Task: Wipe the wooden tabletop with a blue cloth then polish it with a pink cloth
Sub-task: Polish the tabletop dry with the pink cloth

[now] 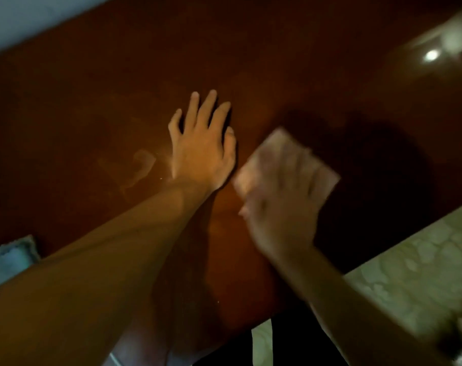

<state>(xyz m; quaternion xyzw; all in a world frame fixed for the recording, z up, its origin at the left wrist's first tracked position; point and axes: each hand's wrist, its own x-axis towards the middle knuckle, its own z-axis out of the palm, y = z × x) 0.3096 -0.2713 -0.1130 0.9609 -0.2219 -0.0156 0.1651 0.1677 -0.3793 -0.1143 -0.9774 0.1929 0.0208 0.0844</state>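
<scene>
Forearms reach over the tabletop (92, 88); polishing looks under way.
Right hand (282, 207) presses the pink cloth (274, 149) flat; left hand (200, 149) rests spread, empty; blue cloth (10, 256) lies aside.

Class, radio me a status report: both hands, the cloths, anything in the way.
Left hand flat on the wooden tabletop. Right hand presses the pink cloth, blurred. Blue cloth at left edge. Nothing in the way.

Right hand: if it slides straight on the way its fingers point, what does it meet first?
Only bare tabletop, apparently; the right hand pushes the pink cloth up-screen, the left hand lying beside that line. Blur makes direction uncertain.
</scene>
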